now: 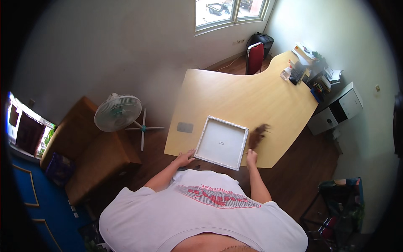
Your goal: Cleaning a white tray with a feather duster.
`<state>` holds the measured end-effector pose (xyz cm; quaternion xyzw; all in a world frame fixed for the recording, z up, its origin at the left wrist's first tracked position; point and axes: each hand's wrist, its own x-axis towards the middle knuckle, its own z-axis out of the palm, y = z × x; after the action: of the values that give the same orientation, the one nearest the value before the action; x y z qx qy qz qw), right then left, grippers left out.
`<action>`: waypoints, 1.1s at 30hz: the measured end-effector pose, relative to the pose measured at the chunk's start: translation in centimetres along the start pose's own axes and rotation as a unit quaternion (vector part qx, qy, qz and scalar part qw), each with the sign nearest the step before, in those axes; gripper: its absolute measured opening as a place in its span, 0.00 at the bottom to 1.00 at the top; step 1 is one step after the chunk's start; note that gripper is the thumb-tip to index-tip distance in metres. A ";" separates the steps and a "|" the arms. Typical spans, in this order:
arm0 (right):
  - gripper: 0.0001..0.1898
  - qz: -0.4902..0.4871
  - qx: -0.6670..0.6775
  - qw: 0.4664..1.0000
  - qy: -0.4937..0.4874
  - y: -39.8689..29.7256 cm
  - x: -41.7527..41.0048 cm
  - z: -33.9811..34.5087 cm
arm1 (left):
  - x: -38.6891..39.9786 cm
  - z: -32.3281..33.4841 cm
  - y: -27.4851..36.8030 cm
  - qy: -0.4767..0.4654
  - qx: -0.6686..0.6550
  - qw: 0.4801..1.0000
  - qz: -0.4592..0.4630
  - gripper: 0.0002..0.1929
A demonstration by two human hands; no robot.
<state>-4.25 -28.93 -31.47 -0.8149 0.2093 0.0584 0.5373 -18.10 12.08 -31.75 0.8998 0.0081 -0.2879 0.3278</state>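
Note:
A square stretched canvas (221, 142) lies with its back and wooden frame upward at the near edge of the light wooden desk (220, 94); small handwriting marks its middle. My left hand (187, 157) rests at the canvas's lower left corner, its fingers at the frame; whether they grip it I cannot tell. My right hand (251, 157) is closed around the handle of a brown feather duster (258, 135), just right of the canvas. The duster's feathers are blurred and reach over the desk.
A grey plate (184, 127) is on the desk's left part. A keyboard (296, 73), papers and pen holders crowd its far right. Left of the desk stands a white fan (118, 112) beside a brown sofa (94, 151). A red chair (254, 59) is behind the desk.

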 end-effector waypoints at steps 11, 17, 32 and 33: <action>0.20 -0.086 -0.147 0.980 -0.104 -1.1 -2.4 10.7 | 2.5 -5.0 -3.3 -0.079 0.134 0.982 0.105 0.36; 0.20 -0.032 0.018 0.998 -0.057 -1.4 -2.0 14.7 | 2.6 -7.3 -6.9 -0.078 0.178 0.972 0.129 0.37; 0.23 -0.125 -0.221 0.967 -0.020 -3.2 -4.2 18.2 | 2.0 -9.1 -11.2 -0.079 0.321 0.938 0.104 0.54; 0.23 -0.196 -0.301 0.929 -0.087 -2.5 -3.7 17.7 | 1.9 -9.3 -11.0 -0.024 0.372 0.918 0.136 0.54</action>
<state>-4.26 -11.12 -35.51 -0.9547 -0.0294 0.0831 0.2841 -13.97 25.93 -33.48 0.9421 -0.2299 -0.2439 0.0050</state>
